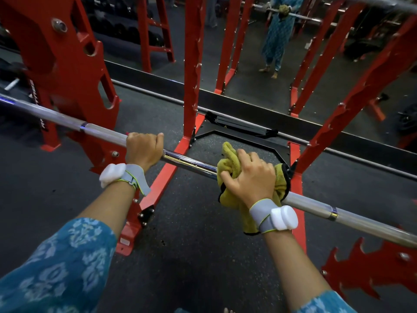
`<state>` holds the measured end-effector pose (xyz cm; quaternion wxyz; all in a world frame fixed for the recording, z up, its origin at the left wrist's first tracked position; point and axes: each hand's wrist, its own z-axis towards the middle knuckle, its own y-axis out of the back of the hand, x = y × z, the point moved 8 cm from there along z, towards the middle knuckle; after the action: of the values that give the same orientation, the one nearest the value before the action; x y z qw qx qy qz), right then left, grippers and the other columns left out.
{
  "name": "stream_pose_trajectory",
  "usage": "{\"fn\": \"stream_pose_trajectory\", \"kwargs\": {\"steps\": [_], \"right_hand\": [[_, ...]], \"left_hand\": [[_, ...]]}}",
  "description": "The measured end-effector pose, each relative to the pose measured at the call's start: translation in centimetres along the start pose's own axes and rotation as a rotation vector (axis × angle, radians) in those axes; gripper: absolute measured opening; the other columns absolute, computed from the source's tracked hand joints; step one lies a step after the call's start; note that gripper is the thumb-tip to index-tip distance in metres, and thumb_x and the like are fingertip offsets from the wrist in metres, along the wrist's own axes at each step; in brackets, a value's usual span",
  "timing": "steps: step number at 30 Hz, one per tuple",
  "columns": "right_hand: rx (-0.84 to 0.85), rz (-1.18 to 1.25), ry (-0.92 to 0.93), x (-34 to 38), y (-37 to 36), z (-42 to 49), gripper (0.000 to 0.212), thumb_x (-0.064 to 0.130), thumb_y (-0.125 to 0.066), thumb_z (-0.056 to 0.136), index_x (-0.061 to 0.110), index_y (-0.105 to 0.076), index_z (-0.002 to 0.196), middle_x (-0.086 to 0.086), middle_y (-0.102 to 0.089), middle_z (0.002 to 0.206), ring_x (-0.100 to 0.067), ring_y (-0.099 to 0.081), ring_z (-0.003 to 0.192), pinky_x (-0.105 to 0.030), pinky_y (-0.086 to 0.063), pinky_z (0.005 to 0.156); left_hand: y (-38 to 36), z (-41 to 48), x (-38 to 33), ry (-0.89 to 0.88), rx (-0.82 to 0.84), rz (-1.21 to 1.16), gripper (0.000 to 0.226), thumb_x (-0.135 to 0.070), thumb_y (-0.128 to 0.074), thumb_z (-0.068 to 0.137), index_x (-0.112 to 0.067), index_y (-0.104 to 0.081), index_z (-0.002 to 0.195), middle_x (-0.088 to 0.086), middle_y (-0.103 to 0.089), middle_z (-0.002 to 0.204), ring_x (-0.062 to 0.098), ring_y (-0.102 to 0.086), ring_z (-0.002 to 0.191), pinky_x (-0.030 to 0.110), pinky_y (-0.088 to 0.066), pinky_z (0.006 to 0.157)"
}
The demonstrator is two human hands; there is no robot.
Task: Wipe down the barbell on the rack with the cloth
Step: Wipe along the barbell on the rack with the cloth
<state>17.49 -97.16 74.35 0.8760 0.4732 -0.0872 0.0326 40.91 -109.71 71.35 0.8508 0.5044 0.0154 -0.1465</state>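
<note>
The bar [187,161] lies across the rack [194,64]. The left hand [144,152] wraps its grip round bare steel; the right hand [252,177] clamps the cloth [234,206] around the bar. Open chrome runs between them, and an upright [352,105] stands just beside the cloth.

A long silver steel barbell [189,162] lies across the red steel rack [194,64], slanting from upper left to lower right above the dark speckled rubber floor [191,211]. The left hand [143,150] grips the bare bar, fingers [158,137] curled over it. The right hand [252,177], well apart along the bar, clasps an olive-yellow towelling cloth [232,159] bunched around the shaft.
</note>
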Motion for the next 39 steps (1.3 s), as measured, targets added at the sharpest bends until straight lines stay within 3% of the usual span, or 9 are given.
{"fn": "stream_pose_trajectory", "kwargs": {"steps": [5,12,16,20,27,29,35,37,39], "right_hand": [[0.033,0.023,0.013,2.1,-0.6,0.6,0.053,0.053,-0.045,0.064,0.015,-0.067,0.095,-0.008,-0.058,0.072,-0.031,-0.056,0.059,-0.033,-0.038,0.06],[0.003,0.05,0.342,4.0,-0.5,-1.6,0.057,0.051,-0.053,0.062,0.025,-0.053,0.113,-0.01,-0.062,0.111,-0.032,-0.058,0.081,-0.038,-0.041,0.071],[-0.06,0.062,0.224,2.0,0.6,-1.9,0.052,0.049,-0.052,0.062,0.027,-0.052,0.11,-0.007,-0.063,0.106,-0.031,-0.057,0.078,-0.037,-0.039,0.07],[-0.015,0.13,0.064,2.4,0.1,0.3,0.05,0.047,-0.048,0.062,0.019,-0.066,0.1,-0.006,-0.062,0.09,-0.031,-0.058,0.071,-0.036,-0.039,0.065],[0.054,0.069,0.405,6.5,-1.7,-0.8,0.053,0.049,-0.053,0.065,0.027,-0.056,0.113,-0.01,-0.061,0.112,-0.032,-0.056,0.082,-0.038,-0.035,0.072],[0.017,0.083,0.447,5.7,-1.3,-1.5,0.053,0.047,-0.056,0.063,0.029,-0.051,0.113,-0.009,-0.061,0.113,-0.032,-0.056,0.083,-0.037,-0.032,0.072],[-0.009,0.176,0.135,4.2,-0.8,0.9,0.045,0.047,-0.051,0.062,0.021,-0.068,0.095,-0.005,-0.061,0.088,-0.031,-0.058,0.071,-0.036,-0.04,0.063],[0.042,0.19,0.097,5.3,-1.4,1.8,0.047,0.048,-0.048,0.063,0.021,-0.068,0.095,-0.005,-0.06,0.084,-0.032,-0.058,0.069,-0.036,-0.04,0.062],[0.071,0.16,0.174,6.9,-1.9,1.8,0.046,0.049,-0.049,0.063,0.023,-0.067,0.096,-0.004,-0.06,0.088,-0.031,-0.057,0.071,-0.036,-0.039,0.063]], "left_hand": [[0.0,-0.2,-0.9,-0.107,0.061,0.112,0.016,-0.005,-0.058,0.062,-0.002,-0.055,0.046,0.018,-0.055,0.043,0.033,-0.053,0.034,0.035,-0.045,0.055],[0.3,0.1,-1.2,-0.145,-0.035,0.111,0.022,-0.004,-0.054,0.064,-0.003,-0.055,0.042,0.018,-0.054,0.041,0.033,-0.053,0.033,0.036,-0.045,0.057],[-0.4,0.2,-0.3,-0.066,-0.034,0.068,0.045,-0.017,-0.035,0.078,-0.001,-0.059,0.043,0.021,-0.057,0.045,0.034,-0.056,0.04,0.034,-0.042,0.058],[-0.7,0.2,-0.4,-0.073,0.001,0.106,0.039,-0.013,-0.039,0.077,-0.002,-0.057,0.045,0.02,-0.057,0.045,0.035,-0.056,0.04,0.034,-0.04,0.057],[-1.0,0.5,-0.2,-0.073,0.04,0.174,0.033,-0.011,-0.042,0.075,-0.003,-0.058,0.048,0.019,-0.059,0.048,0.035,-0.057,0.043,0.035,-0.038,0.058],[-1.5,0.4,-0.2,-0.091,0.086,0.196,0.037,-0.016,-0.035,0.079,-0.003,-0.062,0.057,0.021,-0.063,0.058,0.039,-0.061,0.055,0.037,-0.033,0.061],[-1.6,0.4,-0.4,-0.086,0.094,0.192,0.07,-0.03,-0.004,0.081,-0.003,-0.068,0.072,0.021,-0.068,0.075,0.038,-0.062,0.072,0.038,-0.021,0.064],[-1.5,0.4,-0.2,-0.058,0.096,0.161,0.065,-0.029,-0.009,0.081,-0.003,-0.066,0.064,0.02,-0.067,0.067,0.038,-0.063,0.064,0.038,-0.028,0.063],[-1.4,0.3,-0.1,-0.026,0.101,0.113,0.053,-0.023,-0.024,0.082,-0.003,-0.062,0.052,0.02,-0.062,0.055,0.036,-0.06,0.053,0.037,-0.036,0.061]]}}
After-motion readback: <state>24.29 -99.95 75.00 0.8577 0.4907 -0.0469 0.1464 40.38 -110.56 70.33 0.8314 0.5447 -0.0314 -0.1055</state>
